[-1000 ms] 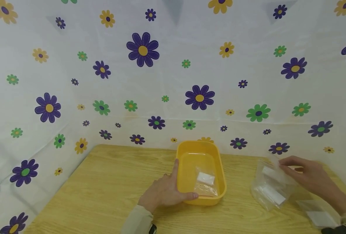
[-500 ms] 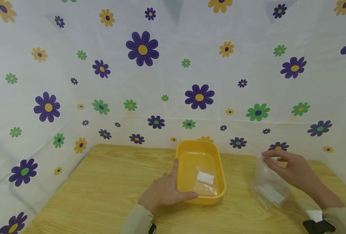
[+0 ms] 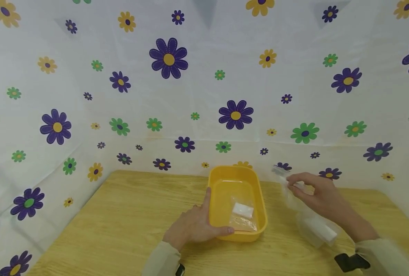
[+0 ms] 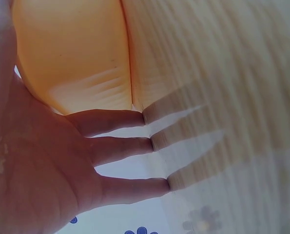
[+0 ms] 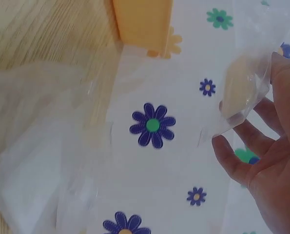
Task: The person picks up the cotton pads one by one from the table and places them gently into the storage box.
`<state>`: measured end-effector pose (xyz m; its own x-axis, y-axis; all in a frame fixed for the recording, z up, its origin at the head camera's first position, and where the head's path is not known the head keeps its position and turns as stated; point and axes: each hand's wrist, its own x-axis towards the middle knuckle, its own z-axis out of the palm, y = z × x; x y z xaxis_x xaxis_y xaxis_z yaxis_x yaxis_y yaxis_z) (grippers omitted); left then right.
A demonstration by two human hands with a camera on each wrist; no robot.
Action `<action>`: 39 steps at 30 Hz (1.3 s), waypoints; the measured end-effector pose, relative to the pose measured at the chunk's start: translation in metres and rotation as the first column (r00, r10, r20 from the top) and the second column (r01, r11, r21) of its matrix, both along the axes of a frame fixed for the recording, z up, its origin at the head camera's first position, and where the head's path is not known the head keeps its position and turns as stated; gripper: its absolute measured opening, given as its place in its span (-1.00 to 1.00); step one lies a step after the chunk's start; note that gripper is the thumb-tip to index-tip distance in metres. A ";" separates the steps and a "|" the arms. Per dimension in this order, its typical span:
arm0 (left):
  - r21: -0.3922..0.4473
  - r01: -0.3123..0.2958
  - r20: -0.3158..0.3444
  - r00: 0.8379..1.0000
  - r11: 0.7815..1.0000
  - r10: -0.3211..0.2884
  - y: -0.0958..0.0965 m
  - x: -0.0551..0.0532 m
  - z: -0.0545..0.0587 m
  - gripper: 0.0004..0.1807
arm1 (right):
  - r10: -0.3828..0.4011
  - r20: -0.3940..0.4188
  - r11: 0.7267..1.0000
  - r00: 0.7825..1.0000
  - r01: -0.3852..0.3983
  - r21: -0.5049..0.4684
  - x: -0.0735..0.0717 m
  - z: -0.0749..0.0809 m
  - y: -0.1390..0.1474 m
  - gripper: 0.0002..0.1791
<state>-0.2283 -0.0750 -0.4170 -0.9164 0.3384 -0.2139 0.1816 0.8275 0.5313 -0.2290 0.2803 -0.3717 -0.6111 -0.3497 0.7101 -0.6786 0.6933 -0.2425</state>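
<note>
My left hand lies against the left side of a yellow plastic tray, its thumb across the front rim. In the left wrist view the straight fingers touch the wooden table. Inside the tray is a clear bag with a white slip in it. To the right, my right hand pinches a clear zip bag between thumb and fingers, raised above the table. A pale patch shows in that bag in the right wrist view; I cannot tell what it is.
Another clear bag with a white slip lies on the table below my right hand. Behind the table hangs a white cloth with printed flowers, close to the tray's far end.
My right hand has moved left toward the tray, lifting a clear zip bag from beside the other one. The left hand and tray have stayed in place.
</note>
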 end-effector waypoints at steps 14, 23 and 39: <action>-0.007 -0.011 -0.003 1.000 1.000 0.011 -0.001 0.001 -0.001 0.50 | 0.097 0.027 0.994 0.995 -0.098 0.047 -0.009 -0.006 -0.050 -0.63; -0.028 -0.005 -0.028 1.000 1.000 0.004 0.000 0.002 -0.001 0.49 | 0.148 0.028 0.985 0.989 -0.150 0.083 -0.015 -0.012 -0.076 -0.70; -0.037 0.002 -0.037 0.999 0.999 -0.003 0.001 0.001 0.000 0.49 | 0.052 0.100 0.979 0.994 -0.070 0.191 -0.027 -0.021 -0.101 -0.81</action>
<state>-0.2275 -0.0745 -0.4174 -0.9229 0.3333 -0.1926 0.2025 0.8459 0.4934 -0.2559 0.1798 -0.3926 -0.6451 -0.5139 0.5654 -0.7017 0.6914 -0.1722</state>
